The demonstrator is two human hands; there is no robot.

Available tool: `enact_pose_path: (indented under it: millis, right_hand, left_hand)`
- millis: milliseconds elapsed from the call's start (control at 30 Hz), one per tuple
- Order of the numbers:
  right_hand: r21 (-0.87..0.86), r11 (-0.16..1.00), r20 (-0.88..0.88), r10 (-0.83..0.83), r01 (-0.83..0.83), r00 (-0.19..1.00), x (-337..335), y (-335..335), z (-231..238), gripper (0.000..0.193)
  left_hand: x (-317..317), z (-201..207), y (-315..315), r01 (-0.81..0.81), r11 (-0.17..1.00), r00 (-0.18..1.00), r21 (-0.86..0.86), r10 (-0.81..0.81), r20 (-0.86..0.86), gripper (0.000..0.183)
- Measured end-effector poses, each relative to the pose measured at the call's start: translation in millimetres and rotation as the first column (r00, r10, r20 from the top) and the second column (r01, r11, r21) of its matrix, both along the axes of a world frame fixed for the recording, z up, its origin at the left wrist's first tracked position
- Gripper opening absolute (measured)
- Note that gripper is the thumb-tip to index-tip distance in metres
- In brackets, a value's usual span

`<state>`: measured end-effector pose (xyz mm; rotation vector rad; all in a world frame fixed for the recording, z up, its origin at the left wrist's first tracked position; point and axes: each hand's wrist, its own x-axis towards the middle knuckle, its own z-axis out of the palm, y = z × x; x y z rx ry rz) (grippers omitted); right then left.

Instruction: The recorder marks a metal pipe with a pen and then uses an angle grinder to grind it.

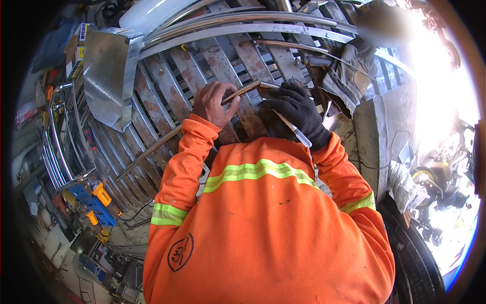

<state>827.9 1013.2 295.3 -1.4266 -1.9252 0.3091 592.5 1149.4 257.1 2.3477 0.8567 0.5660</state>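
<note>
Two hands work over a slatted metal tabletop (253, 61): the bare left hand (215, 104) closes around a slim metal rod (152, 150) slanting toward the left edge, while the gloved right hand (299, 111) curls around a white-ended tool (302, 137) near the rod's far end. Work appears underway; no finished mark or cut can be made out. Long bars (263, 29) crowd the far edge, crumpled cloth (347, 81) the right; room opens leftward, short of the sheet metal (106, 76).

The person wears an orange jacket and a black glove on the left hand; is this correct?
Not quite: the head view shows the black glove on the right hand; the left hand is bare. The orange jacket is correct.
</note>
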Motion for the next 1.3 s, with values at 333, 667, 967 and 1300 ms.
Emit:
enact_pose_path:
  millis: [333,667,967,1300]
  right_hand:
    - [-0.020,0.999,-0.040,-0.027,0.026,0.999,-0.2,-7.2,-18.3,0.047]
    - [-0.026,0.997,-0.078,-0.077,0.075,0.994,-3.3,-8.5,-22.9,0.048]
    - [-0.070,0.995,-0.037,-0.077,0.074,0.996,-4.9,-8.0,-24.8,0.046]
    - [-0.077,0.992,-0.011,-0.099,0.098,0.995,-7.6,-8.1,-28.5,0.046]
  left_hand:
    - [0.4,-3.3,1.2,0.008,1.000,1.000,0.021,-0.008,0.017,0.021]
    - [0.2,0.5,0.9,0.009,1.000,1.000,0.004,-0.009,-0.030,0.019]
    - [-0.1,-3.9,1.4,0.010,0.999,1.000,0.044,-0.011,0.013,0.021]
    - [-0.5,0.1,0.8,0.014,1.000,1.000,0.003,-0.014,-0.020,0.019]
